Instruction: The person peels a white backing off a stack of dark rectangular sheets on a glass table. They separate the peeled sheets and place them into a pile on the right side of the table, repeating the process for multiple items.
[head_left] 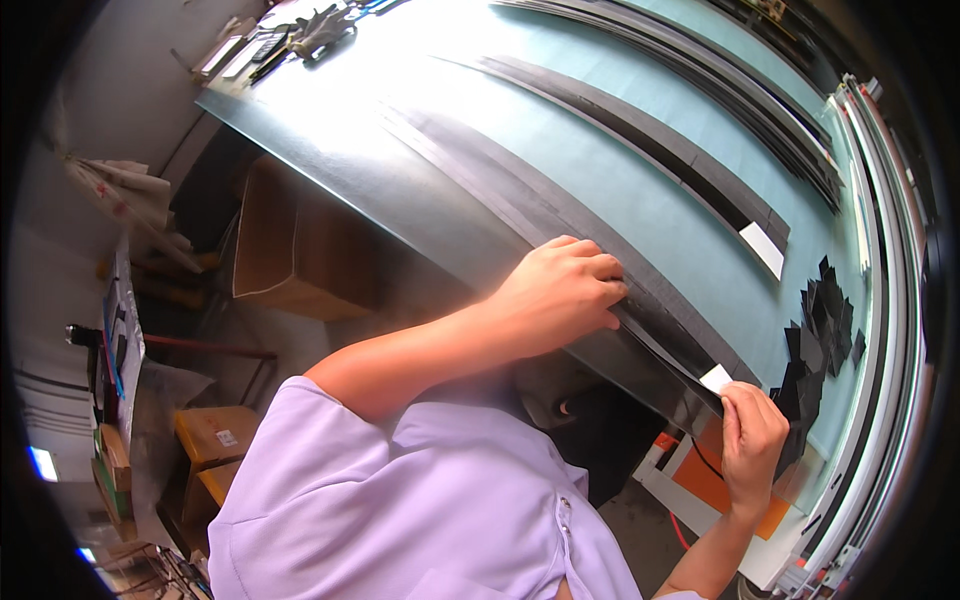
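Note:
A long black strip [660, 335] runs diagonally along the near edge of the pale blue-green tabletop [640, 180]. My left hand [565, 295] is closed over its middle stretch, with curled fingers gripping the edge. At the strip's right end, my right hand [755, 435] pinches the corner beside a small white piece [716, 378]. Whether this white piece is stuck to the strip or lies on it, I cannot tell. Farther back, another long black strip [640, 140] has a white piece [763, 249] at its right end.
Several black strips [700, 70] lie stacked toward the back. Black offcuts [825, 320] are heaped at the right, beside a metal rail [880, 300]. Dark gloves [322, 32] rest at the far left corner. Under the table stands an open cardboard box [290, 240]; more boxes [215, 435] sit at the left.

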